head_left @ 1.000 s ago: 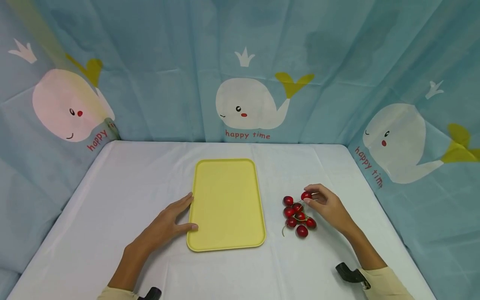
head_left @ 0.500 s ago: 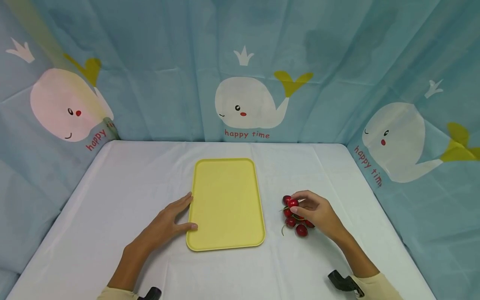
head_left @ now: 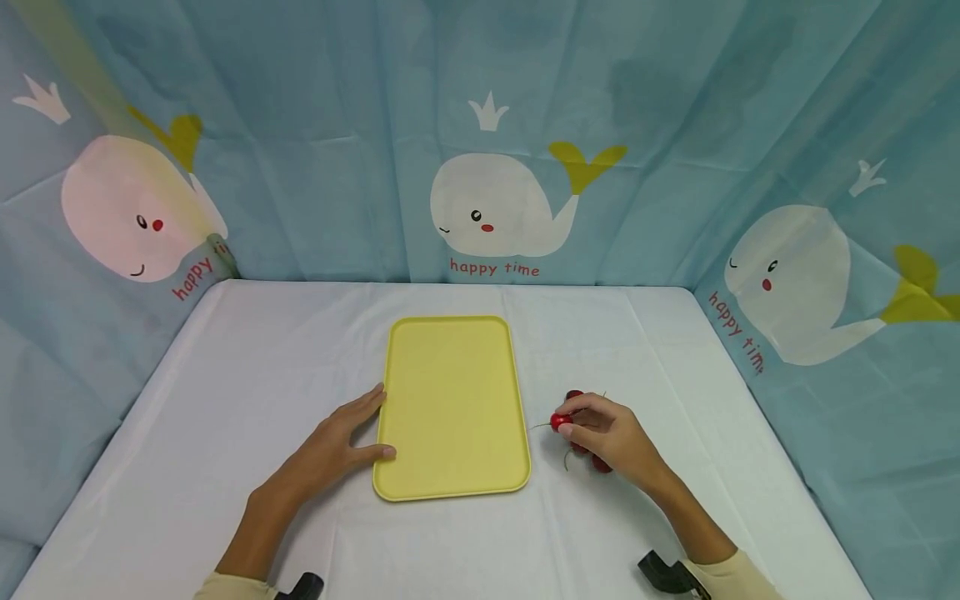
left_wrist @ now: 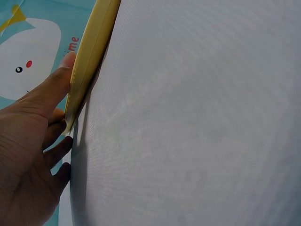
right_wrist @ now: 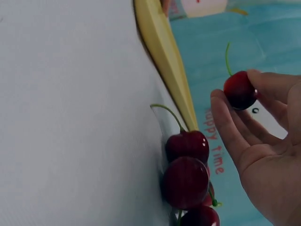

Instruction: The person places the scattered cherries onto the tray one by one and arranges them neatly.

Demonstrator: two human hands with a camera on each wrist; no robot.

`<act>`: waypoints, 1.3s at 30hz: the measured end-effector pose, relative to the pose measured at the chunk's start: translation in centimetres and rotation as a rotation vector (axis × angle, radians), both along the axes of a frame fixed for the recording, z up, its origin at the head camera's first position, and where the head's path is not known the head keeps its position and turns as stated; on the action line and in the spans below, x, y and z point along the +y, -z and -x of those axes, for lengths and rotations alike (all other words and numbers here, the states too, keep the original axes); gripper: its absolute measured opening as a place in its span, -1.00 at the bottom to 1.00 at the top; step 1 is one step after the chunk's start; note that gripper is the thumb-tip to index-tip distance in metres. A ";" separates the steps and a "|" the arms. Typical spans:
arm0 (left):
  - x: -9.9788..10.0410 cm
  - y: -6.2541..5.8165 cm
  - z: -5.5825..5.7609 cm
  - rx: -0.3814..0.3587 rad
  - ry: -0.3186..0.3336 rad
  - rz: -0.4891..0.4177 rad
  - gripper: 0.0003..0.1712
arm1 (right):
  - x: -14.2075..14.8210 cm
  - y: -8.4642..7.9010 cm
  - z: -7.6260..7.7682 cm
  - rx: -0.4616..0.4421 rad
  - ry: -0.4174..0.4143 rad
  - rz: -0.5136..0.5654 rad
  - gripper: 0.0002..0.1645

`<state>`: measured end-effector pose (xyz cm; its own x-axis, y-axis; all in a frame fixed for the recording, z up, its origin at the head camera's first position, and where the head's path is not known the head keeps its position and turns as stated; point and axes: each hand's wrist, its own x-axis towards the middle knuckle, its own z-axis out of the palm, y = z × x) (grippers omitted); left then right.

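Note:
My right hand (head_left: 617,435) pinches one red cherry (head_left: 561,422) between thumb and fingertips, its thin green stem pointing toward the tray. In the right wrist view that cherry (right_wrist: 240,90) is held up above the others. More dark red cherries (right_wrist: 186,182) lie in a cluster on the cloth below, mostly hidden by the hand in the head view. A yellow rectangular tray (head_left: 453,490) lies flat to the left of them, with nothing on it. Spread along the tray's left side, my left hand (head_left: 330,450) touches its rim with the thumb and fingertips.
A white cloth (head_left: 285,350) covers the table. Blue curtains (head_left: 315,200) printed with whales enclose it at the back and both sides. Black wrist-worn devices (head_left: 670,575) sit by the sleeves.
My right hand has carried the pinched cherry leftward and slightly nearer, from the cluster's right side across to its left. My left hand and the tray stay in place.

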<state>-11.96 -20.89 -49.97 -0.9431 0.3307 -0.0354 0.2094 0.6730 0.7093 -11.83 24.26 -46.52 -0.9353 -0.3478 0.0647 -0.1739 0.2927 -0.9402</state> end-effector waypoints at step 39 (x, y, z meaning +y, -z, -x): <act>0.1 -0.1 0.2 -0.010 0.006 0.003 0.21 | -7.4 1.3 -1.0 0.124 -0.140 0.064 -0.68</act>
<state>-12.16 -20.82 -49.86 -0.9406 0.3364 -0.0461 0.2063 0.6740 0.7093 -10.79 16.82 -47.86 -0.8617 -0.4652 0.2026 -0.3245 0.1983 -0.9249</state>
